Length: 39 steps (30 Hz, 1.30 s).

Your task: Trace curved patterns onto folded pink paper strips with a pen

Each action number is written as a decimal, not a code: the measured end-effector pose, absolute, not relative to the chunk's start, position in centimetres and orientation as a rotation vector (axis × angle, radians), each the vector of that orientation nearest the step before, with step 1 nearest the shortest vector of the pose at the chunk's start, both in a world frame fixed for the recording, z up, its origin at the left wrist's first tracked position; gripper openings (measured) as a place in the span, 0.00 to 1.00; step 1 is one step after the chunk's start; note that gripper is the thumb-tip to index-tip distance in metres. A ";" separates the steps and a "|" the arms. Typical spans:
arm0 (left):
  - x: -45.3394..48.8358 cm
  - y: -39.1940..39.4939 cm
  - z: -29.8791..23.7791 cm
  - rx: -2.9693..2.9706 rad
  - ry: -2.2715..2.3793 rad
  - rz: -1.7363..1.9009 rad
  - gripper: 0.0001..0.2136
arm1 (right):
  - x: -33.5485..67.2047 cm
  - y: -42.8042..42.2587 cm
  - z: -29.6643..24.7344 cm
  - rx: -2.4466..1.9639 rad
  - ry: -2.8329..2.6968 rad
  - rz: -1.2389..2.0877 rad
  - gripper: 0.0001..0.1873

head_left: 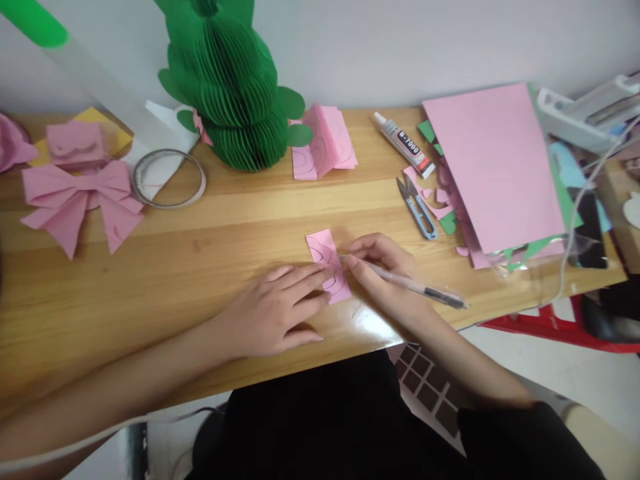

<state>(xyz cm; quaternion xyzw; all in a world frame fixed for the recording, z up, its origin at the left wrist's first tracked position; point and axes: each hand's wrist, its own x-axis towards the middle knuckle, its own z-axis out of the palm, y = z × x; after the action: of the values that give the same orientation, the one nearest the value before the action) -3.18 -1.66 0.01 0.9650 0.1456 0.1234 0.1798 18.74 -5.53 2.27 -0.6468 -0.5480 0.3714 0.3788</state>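
A small strip of pink paper [323, 245] with dark curved pen lines lies on the wooden table near its front edge. My left hand [280, 307] rests flat, fingers stretched out, their tips pressing on the left side of the strip. In my right hand [387, 267] is a clear pen [415, 285], pinched between thumb and fingers. Its tip meets the right edge of the strip. Part of the strip is covered by my left fingertips.
Behind stand a green honeycomb paper figure [235, 93] and folded pink paper [325, 143]. At left are a pink paper bow [83, 200] and a tape roll [200, 183]. Rightward lie a glue tube [405, 145], blue thread snips [419, 210] and pink sheets [500, 167].
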 end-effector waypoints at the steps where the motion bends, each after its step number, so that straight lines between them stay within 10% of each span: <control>1: -3.2 -1.6 0.0 2.722 0.415 0.353 0.21 | 18.6 -5.2 2.4 -1.666 -1.371 0.985 0.06; 39: -2.7 -1.6 0.5 2.766 0.365 0.273 0.19 | 19.4 -2.4 2.4 -1.677 -1.633 1.103 0.15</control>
<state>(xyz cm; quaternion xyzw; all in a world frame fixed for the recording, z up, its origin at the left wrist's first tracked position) -2.66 -1.62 0.53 0.9726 0.1282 0.0962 0.1685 19.44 -2.39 2.40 -0.6232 -0.6072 0.4101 0.2734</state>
